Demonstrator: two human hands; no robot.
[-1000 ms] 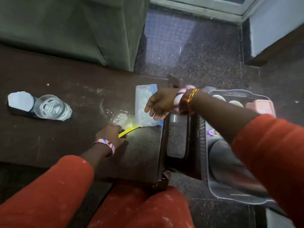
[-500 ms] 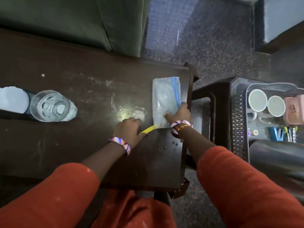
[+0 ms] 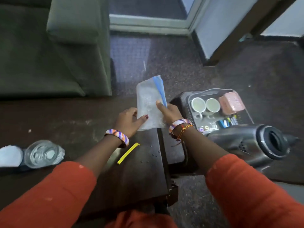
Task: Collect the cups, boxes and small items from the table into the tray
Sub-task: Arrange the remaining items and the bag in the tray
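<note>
A clear plastic zip bag (image 3: 148, 99) with a blue strip is lifted off the dark table (image 3: 65, 116) near its right end. My right hand (image 3: 167, 111) grips its right edge, thumb on the front. My left hand (image 3: 127, 120) holds its lower left corner, thumb pressed on the plastic. A yellow strip (image 3: 128, 153) lies on the table below my left wrist. The grey tray (image 3: 192, 96) at right holds two white cups (image 3: 199, 105), a pink box (image 3: 231, 102) and small items (image 3: 227, 122).
A clear glass (image 3: 43, 153) and a white lid (image 3: 9, 156) sit at the table's left. A steel kettle (image 3: 256, 143) lies in the tray's near end. A green sofa (image 3: 54, 46) stands behind the table. Dark floor lies beyond.
Both hands have raised the plastic bag off the table. My left hand left the yellow strip and took the bag's corner. The view swung right, showing more of the tray.
</note>
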